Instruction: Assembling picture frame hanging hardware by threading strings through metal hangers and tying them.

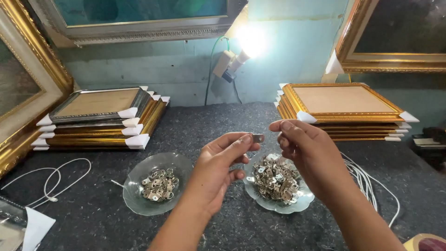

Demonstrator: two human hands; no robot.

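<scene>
My left hand [218, 160] pinches a small metal hanger plate [258, 137] between thumb and forefinger. Just right of that grip, my right hand [302, 146] hovers, fingertips together, empty. Below both: dish of hangers [278, 183].

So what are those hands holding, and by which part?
The left hand pinches a small metal hanger plate by one end, between thumb and forefinger. Whether the right hand holds anything cannot be told.
</scene>
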